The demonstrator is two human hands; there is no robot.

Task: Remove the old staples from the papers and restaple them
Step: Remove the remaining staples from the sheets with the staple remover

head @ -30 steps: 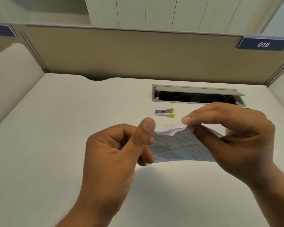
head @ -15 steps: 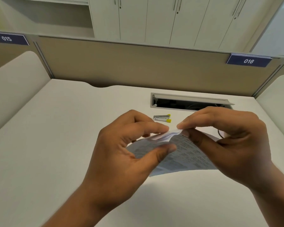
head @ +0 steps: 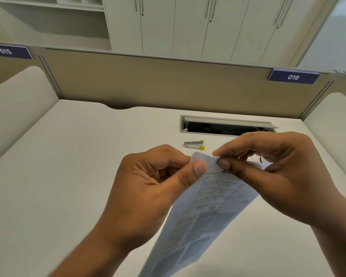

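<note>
Pinched the printed papers [head: 212,200] at their top corner with both hands, just right of the frame's centre. Pressed the left hand's [head: 148,188] thumb [head: 198,167] flat on the near face of the sheet, with the curled fingers tucked behind it. Gripped the same corner with the right hand [head: 284,172], thumb in front and forefinger on top, close beside the left thumb. Had neither hand spread, both curled round the paper's edge. Held the papers clear above the counter [head: 78,176], trailing down toward the lower middle of the frame, slightly twisted, with rows of small dark print on the near face. Could not read the print. Could not tell whether a staple sat under the fingertips.

Found a small silver stapler [head: 194,144] with yellow ends lying flat on the counter just above the hands, apart from them and from the papers. Found an open cable hatch [head: 226,127] sunk in the counter above and right of the stapler, dark inside. Saw a beige partition [head: 168,84] across the upper middle, with blue labels reading 015 [head: 7,51] at upper left and 016 [head: 293,77] at upper right. Saw pale cabinets [head: 208,27] with slim handles along the top and open shelves [head: 58,21] at top left.
</note>
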